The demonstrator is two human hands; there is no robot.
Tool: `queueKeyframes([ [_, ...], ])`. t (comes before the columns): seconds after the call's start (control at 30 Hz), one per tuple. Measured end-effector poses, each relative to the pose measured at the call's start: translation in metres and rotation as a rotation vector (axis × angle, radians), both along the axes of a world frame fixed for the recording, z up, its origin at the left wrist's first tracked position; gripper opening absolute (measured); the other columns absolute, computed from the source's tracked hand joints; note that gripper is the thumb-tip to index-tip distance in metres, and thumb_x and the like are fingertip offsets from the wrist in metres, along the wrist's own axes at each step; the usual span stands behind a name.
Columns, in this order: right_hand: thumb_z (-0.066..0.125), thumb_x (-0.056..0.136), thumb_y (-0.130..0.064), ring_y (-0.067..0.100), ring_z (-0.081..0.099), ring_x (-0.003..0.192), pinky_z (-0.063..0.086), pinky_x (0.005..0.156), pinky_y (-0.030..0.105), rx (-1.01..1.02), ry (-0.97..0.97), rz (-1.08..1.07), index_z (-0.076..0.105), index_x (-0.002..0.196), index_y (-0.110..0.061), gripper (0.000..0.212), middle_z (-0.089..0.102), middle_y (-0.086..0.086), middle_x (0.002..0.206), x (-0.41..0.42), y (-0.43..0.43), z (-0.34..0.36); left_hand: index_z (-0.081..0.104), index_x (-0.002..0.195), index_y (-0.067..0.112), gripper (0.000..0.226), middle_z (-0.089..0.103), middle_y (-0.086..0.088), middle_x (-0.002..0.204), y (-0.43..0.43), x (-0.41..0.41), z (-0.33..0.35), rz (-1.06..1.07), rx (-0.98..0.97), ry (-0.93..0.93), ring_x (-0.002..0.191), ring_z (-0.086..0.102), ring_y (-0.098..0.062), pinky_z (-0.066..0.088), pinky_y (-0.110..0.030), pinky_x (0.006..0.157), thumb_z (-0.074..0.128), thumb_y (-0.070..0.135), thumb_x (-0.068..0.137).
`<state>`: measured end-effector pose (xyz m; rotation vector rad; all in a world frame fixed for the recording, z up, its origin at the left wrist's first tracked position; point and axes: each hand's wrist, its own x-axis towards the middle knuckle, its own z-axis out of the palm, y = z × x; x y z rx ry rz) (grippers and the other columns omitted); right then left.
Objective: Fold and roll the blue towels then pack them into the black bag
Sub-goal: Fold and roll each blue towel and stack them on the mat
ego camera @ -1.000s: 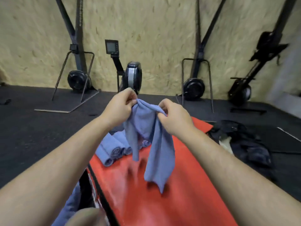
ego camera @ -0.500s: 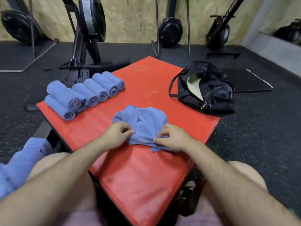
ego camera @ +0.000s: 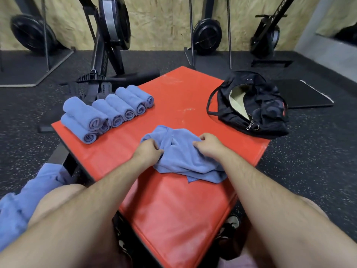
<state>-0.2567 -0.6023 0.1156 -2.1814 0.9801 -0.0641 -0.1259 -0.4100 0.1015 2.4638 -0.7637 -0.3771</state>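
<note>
Head view: crumpled blue towel (ego camera: 183,159) lies mid red counter (ego camera: 173,209), left hand (ego camera: 148,151) and right hand (ego camera: 207,145) each with grip pinching bunched cloth; soft, light, limp, probably best taken by two corners to spread flat.

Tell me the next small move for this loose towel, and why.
Probably draw the left hand and right hand apart to spread the towel flat on the red mat. Both grip it, yet it lies bunched and creased, not ready to fold or roll like the rolled towels to its left.
</note>
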Motion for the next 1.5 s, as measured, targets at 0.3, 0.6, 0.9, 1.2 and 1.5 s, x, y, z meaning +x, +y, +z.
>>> queueKeyframes([
  [0.3,0.049,0.097,-0.019,0.010,0.044,0.069,0.033,0.056,0.019,0.012,-0.350,-0.074,0.048,0.100,-0.014,0.006,0.050,-0.003,0.083,-0.007,-0.006,0.021,0.051,0.090,0.016,0.008,0.055,-0.002,0.073,0.002,0.015,0.020,0.161,-0.449,0.152,0.066,0.048,-0.017,0.042,-0.032,0.064,0.054,0.021,0.095],
  [0.6,0.059,0.099,-0.016,0.016,0.060,0.064,0.053,0.074,0.032,0.948,-0.871,-0.307,0.057,0.077,-0.012,0.022,0.058,0.002,0.064,-0.016,-0.032,0.103,0.058,0.085,0.010,0.013,0.057,-0.015,0.086,0.003,0.069,0.125,0.184,-0.888,0.575,0.076,0.061,-0.030,0.052,-0.032,0.058,0.062,0.022,0.084],
  [0.9,0.058,0.095,0.000,0.020,0.065,0.082,0.057,0.077,0.034,0.955,-0.484,-0.253,0.064,0.114,-0.013,0.024,0.066,0.011,0.100,-0.050,-0.031,0.100,0.058,0.099,0.019,0.006,0.062,-0.010,0.088,0.011,0.063,0.099,0.138,-0.799,0.453,0.076,0.061,-0.020,0.050,-0.031,0.065,0.061,0.015,0.097],
  [1.2,0.056,0.092,0.002,0.020,0.062,0.076,0.058,0.060,0.027,0.847,-0.356,-0.341,0.058,0.105,-0.007,0.017,0.062,0.013,0.098,-0.075,-0.017,0.045,0.055,0.118,0.010,0.054,0.064,-0.008,0.094,0.026,0.015,0.012,0.121,-0.589,0.580,0.080,0.059,-0.016,0.047,-0.029,0.071,0.073,0.029,0.071],
  [1.5,0.074,0.087,-0.014,0.019,0.067,0.087,0.054,0.087,0.033,0.747,-0.192,-0.238,0.069,0.101,-0.006,0.017,0.072,0.006,0.085,-0.088,-0.010,0.021,0.063,0.082,0.003,0.011,0.058,-0.002,0.071,0.040,-0.011,-0.009,0.007,-0.280,0.150,0.062,0.046,-0.012,0.039,-0.028,0.061,0.068,0.011,0.089],
])
